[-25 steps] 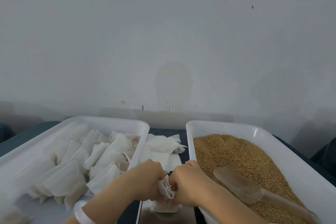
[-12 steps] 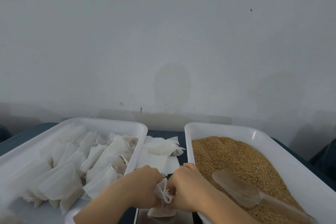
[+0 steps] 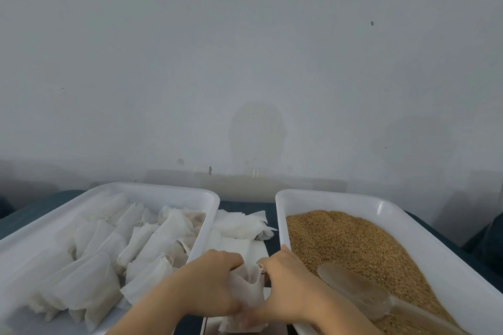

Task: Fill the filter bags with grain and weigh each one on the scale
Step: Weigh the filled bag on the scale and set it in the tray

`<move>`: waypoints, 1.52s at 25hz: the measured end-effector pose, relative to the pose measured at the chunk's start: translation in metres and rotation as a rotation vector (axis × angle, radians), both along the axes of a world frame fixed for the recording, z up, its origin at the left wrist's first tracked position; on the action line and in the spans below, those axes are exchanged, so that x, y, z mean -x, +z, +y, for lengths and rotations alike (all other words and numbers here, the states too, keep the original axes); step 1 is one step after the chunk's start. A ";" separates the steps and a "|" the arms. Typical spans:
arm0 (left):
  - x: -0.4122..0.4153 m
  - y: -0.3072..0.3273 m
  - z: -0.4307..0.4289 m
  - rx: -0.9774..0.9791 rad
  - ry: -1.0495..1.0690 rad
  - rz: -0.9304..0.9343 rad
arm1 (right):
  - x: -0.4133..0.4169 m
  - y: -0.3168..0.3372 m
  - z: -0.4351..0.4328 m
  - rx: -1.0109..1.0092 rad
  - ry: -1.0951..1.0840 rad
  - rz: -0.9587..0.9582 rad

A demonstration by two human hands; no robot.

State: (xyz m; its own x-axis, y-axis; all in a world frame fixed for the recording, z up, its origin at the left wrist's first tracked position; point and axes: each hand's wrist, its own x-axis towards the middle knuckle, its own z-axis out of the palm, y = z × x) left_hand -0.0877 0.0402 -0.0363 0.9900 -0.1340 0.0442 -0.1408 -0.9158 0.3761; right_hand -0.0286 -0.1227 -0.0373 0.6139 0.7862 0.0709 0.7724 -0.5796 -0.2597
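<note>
Between the fingers, the bag looks like thin, matt, crinkled white cloth. Just right of them, the tray is glossy white plastic, the grain rough and matt, the scoop smooth, translucent plastic.

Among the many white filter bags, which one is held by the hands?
The filter bag at the bottom centre: the left hand and the right hand both grip it. The other bags lie loose in the left tray or beyond the hands.

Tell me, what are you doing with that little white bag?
A person grips one white filter bag with the left hand and right hand, between two white trays. The left tray holds more filter bags; the right tray holds grain, with a clear scoop lying on it.
</note>
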 end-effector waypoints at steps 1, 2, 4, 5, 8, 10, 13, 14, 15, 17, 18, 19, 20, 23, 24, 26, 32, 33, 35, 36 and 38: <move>0.000 0.000 0.000 0.013 0.001 0.009 | -0.001 0.001 -0.001 -0.011 -0.006 0.019; -0.001 0.000 0.001 0.023 0.002 0.020 | -0.001 0.001 -0.002 -0.022 -0.009 0.032; -0.001 -0.002 0.001 0.036 -0.002 0.026 | -0.001 -0.001 -0.004 -0.034 0.007 0.040; -0.001 -0.002 0.002 0.039 -0.003 0.023 | -0.001 -0.002 -0.004 -0.038 0.021 0.044; -0.002 -0.004 0.002 0.049 -0.003 0.013 | -0.002 -0.007 -0.005 -0.079 -0.011 0.090; -0.002 -0.004 0.002 0.049 0.001 0.012 | -0.003 -0.010 -0.005 -0.098 -0.046 0.116; -0.001 -0.002 0.002 0.057 0.009 0.005 | 0.000 -0.008 -0.005 -0.137 -0.077 0.151; -0.001 -0.001 0.002 0.057 0.004 -0.003 | 0.000 -0.007 -0.005 -0.147 -0.091 0.165; 0.000 0.001 0.001 0.053 -0.003 -0.011 | 0.000 -0.005 -0.006 -0.151 -0.107 0.178; 0.001 0.001 0.000 0.060 -0.006 -0.021 | 0.001 -0.005 -0.006 -0.147 -0.124 0.199; 0.001 0.000 0.000 0.068 -0.003 -0.027 | 0.002 -0.005 -0.006 -0.148 -0.119 0.200; 0.002 0.000 0.000 0.069 0.002 -0.032 | 0.003 -0.006 -0.005 -0.151 -0.116 0.197; 0.002 0.000 0.000 0.061 0.005 -0.036 | 0.003 -0.005 -0.005 -0.156 -0.121 0.193; 0.002 -0.002 0.000 0.049 0.013 -0.034 | 0.004 -0.008 -0.005 -0.158 -0.143 0.198; 0.002 -0.002 0.000 0.047 0.014 -0.032 | 0.003 -0.008 -0.005 -0.153 -0.145 0.200; 0.003 -0.001 0.000 0.041 0.014 -0.025 | 0.003 -0.009 -0.005 -0.146 -0.151 0.202; 0.004 0.000 -0.001 0.041 0.026 -0.019 | 0.004 -0.009 -0.006 -0.150 -0.153 0.216; 0.004 0.000 -0.001 0.050 0.028 -0.020 | 0.003 -0.010 -0.006 -0.152 -0.154 0.218; 0.004 -0.001 -0.001 0.054 0.029 -0.019 | 0.002 -0.011 -0.006 -0.152 -0.153 0.222; 0.003 -0.002 0.000 0.053 0.029 -0.018 | 0.002 -0.012 -0.006 -0.149 -0.151 0.221; 0.003 -0.003 0.000 0.053 0.031 -0.016 | 0.002 -0.012 -0.005 -0.150 -0.149 0.226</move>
State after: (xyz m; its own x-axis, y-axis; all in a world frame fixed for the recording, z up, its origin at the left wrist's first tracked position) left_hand -0.0909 0.0401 -0.0397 0.9927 -0.1006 0.0668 -0.1195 -0.8985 0.4225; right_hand -0.0310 -0.1282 -0.0496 0.7347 0.6779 0.0274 0.5949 -0.6242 -0.5064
